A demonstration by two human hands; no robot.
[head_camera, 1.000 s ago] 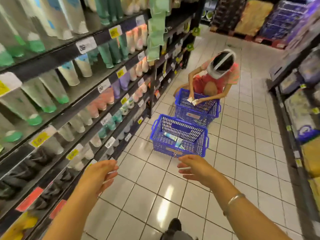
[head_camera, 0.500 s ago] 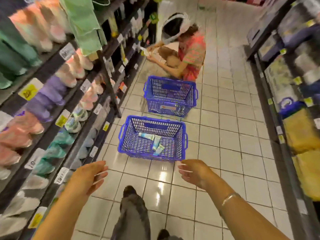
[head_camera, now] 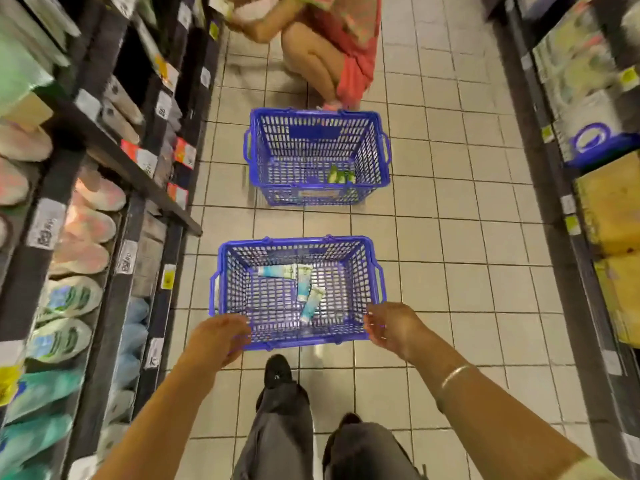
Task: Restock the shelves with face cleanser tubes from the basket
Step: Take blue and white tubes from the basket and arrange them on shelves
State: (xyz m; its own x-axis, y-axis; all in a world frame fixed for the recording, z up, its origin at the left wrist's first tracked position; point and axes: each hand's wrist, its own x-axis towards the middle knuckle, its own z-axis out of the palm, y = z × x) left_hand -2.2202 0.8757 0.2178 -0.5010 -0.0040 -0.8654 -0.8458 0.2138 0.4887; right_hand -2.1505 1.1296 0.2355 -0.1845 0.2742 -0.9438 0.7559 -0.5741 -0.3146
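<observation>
Shelves (head_camera: pixel 104 237) of tubes line the left of the tiled aisle. A blue basket (head_camera: pixel 239 271) sits on the floor just ahead — three face cleanser tubes (head_camera: pixel 304 287) lie inside. The left hand (head_camera: pixel 218 336) and right hand (head_camera: pixel 391 325) reach over its near corners, fingers loosely curled, gripping nothing. Beyond stands a second basket (head_camera: pixel 277 150).

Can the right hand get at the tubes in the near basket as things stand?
Probably yes: the right hand is at the near basket's open rim, and nothing covers the tubes on its floor.
</observation>
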